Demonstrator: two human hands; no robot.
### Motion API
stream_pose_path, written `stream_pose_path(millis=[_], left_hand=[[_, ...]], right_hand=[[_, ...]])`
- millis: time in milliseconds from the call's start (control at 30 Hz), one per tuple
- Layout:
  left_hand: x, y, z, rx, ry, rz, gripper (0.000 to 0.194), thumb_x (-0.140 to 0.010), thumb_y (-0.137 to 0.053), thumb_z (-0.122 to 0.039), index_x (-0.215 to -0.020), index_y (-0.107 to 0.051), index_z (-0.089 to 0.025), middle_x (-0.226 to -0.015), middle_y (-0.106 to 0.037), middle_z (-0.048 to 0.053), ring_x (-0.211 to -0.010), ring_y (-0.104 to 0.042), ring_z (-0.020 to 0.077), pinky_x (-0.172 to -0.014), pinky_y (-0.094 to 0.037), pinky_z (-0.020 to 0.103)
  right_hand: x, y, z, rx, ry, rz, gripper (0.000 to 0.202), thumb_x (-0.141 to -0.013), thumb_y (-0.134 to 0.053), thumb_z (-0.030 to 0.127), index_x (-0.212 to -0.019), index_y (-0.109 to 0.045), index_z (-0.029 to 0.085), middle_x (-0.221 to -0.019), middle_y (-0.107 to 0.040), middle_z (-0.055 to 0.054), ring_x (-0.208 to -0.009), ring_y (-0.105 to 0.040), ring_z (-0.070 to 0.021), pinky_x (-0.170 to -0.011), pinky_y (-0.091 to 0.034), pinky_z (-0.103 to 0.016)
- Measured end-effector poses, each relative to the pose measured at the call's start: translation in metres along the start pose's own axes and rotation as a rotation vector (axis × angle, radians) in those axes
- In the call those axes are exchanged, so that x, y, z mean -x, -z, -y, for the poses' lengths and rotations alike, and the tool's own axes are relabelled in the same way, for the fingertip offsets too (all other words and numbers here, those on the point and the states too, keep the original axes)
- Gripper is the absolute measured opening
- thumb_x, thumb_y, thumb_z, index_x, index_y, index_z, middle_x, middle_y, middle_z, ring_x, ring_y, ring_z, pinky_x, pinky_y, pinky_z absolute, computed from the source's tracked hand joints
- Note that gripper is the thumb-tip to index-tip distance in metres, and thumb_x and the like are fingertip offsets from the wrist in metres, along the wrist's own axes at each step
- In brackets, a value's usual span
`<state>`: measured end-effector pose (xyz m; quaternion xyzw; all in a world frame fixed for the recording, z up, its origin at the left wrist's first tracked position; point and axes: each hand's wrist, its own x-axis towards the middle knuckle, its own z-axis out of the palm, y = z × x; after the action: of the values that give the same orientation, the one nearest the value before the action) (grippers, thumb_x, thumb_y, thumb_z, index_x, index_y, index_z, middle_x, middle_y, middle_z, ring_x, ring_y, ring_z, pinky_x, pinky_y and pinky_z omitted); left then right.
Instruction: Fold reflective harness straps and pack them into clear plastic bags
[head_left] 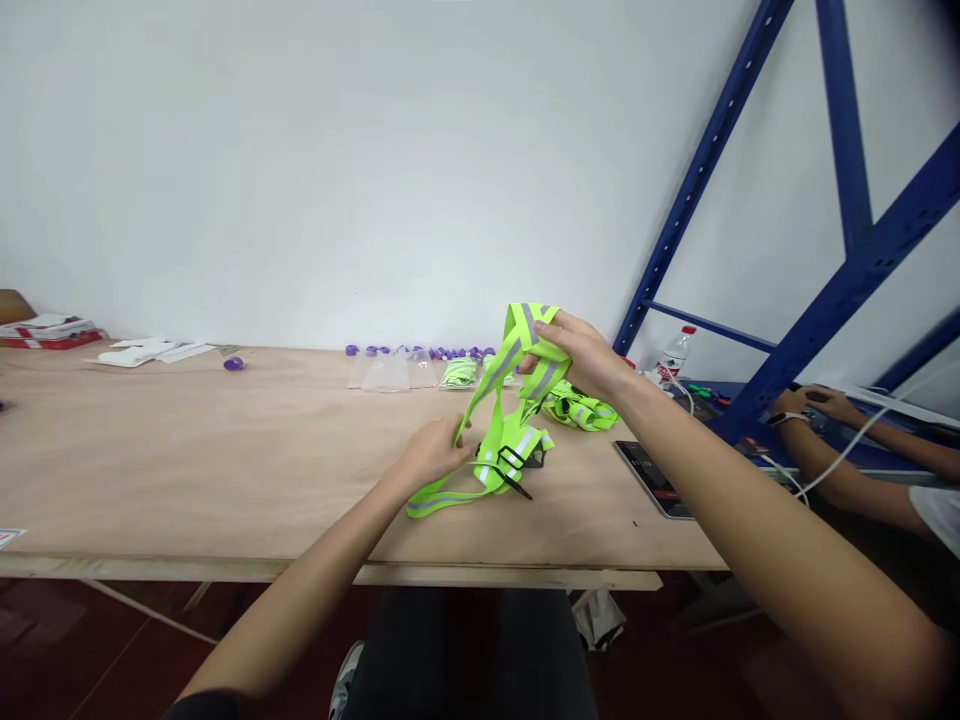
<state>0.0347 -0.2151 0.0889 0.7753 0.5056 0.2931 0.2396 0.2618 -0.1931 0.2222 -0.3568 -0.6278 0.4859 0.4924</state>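
Neon green straps (501,370) with grey reflective stripes hang in loops between my two hands. Raised above the table, my right hand (574,350) is closed round the upper folds. My left hand (437,452) is lower and to the left, its fingers pinching a strap near the tabletop. The lower part of the straps, with black buckles (514,458), rests on the wooden table (225,460). A second green strap bundle (581,410) lies just behind, partly hidden by my right hand and arm.
Clear bags (386,372), a packed green bundle (460,373) and purple rolls line the table's back. A tablet (652,478) lies right. White papers (139,351) are back left. Beyond the blue rack (795,340) are a bottle (675,352) and another person's hands (817,402).
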Motion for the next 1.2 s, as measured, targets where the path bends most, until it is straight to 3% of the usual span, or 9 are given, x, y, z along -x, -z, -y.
stream_pose_path(millis=[67,133,333,433,633,767,867,1000,1200], left_hand=[[-0.007,0.003,0.017,0.042,0.035,0.038,0.017,-0.08,-0.064,-0.036,-0.08,-0.064,-0.018,-0.073,-0.067,0.005,-0.074,-0.065,0.025,-0.068,-0.046,0.032],[-0.011,0.015,0.033,0.1,0.075,0.079,0.026,-0.081,-0.062,-0.041,-0.068,-0.058,-0.019,-0.064,-0.062,0.003,-0.065,-0.061,0.0215,-0.061,-0.044,0.03],[-0.001,0.068,0.064,0.315,0.143,0.199,0.044,-0.072,-0.07,-0.059,-0.084,-0.061,-0.017,-0.066,-0.059,0.0,-0.055,-0.056,0.0149,-0.05,-0.042,0.025],[0.005,0.088,0.078,0.352,0.16,0.115,0.057,-0.069,-0.071,-0.059,-0.108,-0.06,-0.019,-0.075,-0.062,0.0,-0.06,-0.06,0.0159,-0.055,-0.048,0.027],[0.007,0.107,0.101,0.19,0.243,-0.249,0.065,-0.07,-0.075,-0.053,-0.121,-0.052,-0.02,-0.11,-0.066,0.01,-0.099,-0.064,0.0278,-0.076,-0.052,0.035],[0.007,0.086,0.076,-0.074,0.018,-0.402,0.038,-0.087,-0.058,-0.046,-0.113,-0.06,-0.019,-0.121,-0.065,0.011,-0.103,-0.063,0.0277,-0.085,-0.051,0.038],[0.007,0.05,0.042,-0.112,-0.199,-0.08,0.031,-0.097,-0.044,-0.044,-0.103,-0.065,-0.021,-0.108,-0.071,0.008,-0.099,-0.066,0.0244,-0.087,-0.051,0.035],[0.005,0.004,0.018,-0.239,-0.256,0.337,0.041,-0.092,-0.055,-0.051,-0.121,-0.063,-0.023,-0.117,-0.071,0.009,-0.103,-0.066,0.0277,-0.085,-0.051,0.036],[0.001,-0.008,0.034,-0.358,-0.192,0.433,0.052,-0.086,-0.061,-0.053,-0.127,-0.063,-0.021,-0.119,-0.071,0.013,-0.107,-0.066,0.0316,-0.085,-0.05,0.037]], right_hand=[[0.002,0.012,-0.006,0.091,-0.028,0.097,0.045,-0.075,-0.079,0.041,-0.103,-0.051,0.022,-0.084,-0.068,-0.001,-0.07,-0.069,-0.0194,-0.061,-0.058,-0.034],[0.001,0.025,-0.021,0.287,-0.026,0.099,0.042,-0.076,-0.076,0.038,-0.105,-0.048,0.022,-0.089,-0.068,-0.002,-0.073,-0.069,-0.0187,-0.064,-0.057,-0.033],[-0.004,0.043,-0.093,0.744,-0.005,-0.128,0.02,-0.082,-0.063,0.028,-0.097,-0.055,0.018,-0.078,-0.066,-0.003,-0.07,-0.064,-0.0182,-0.06,-0.047,-0.026],[0.001,0.045,-0.114,0.852,0.015,-0.129,0.017,-0.086,-0.06,0.035,-0.082,-0.061,0.018,-0.073,-0.067,-0.004,-0.07,-0.062,-0.0185,-0.062,-0.044,-0.026],[0.038,0.059,-0.124,1.023,0.01,0.044,0.055,-0.089,-0.055,0.057,-0.049,-0.055,0.019,-0.045,-0.05,0.001,-0.048,-0.044,-0.0131,-0.05,-0.03,-0.026],[0.058,0.055,-0.138,1.071,0.021,0.229,0.048,-0.088,-0.057,0.054,-0.056,-0.068,0.02,-0.054,-0.062,0.001,-0.056,-0.056,-0.0157,-0.057,-0.039,-0.026],[0.06,0.048,-0.155,1.11,0.058,0.284,0.028,-0.087,-0.061,0.043,-0.092,-0.078,0.022,-0.097,-0.078,-0.005,-0.094,-0.068,-0.0248,-0.083,-0.049,-0.033],[0.051,0.045,-0.178,1.194,0.051,0.276,0.048,-0.083,-0.068,0.035,-0.128,-0.065,0.018,-0.133,-0.066,-0.015,-0.121,-0.06,-0.0325,-0.101,-0.046,-0.043],[0.047,0.05,-0.189,1.31,0.038,0.264,0.035,-0.093,-0.056,0.03,-0.122,-0.066,0.013,-0.123,-0.067,-0.02,-0.109,-0.065,-0.032,-0.095,-0.048,-0.044]])
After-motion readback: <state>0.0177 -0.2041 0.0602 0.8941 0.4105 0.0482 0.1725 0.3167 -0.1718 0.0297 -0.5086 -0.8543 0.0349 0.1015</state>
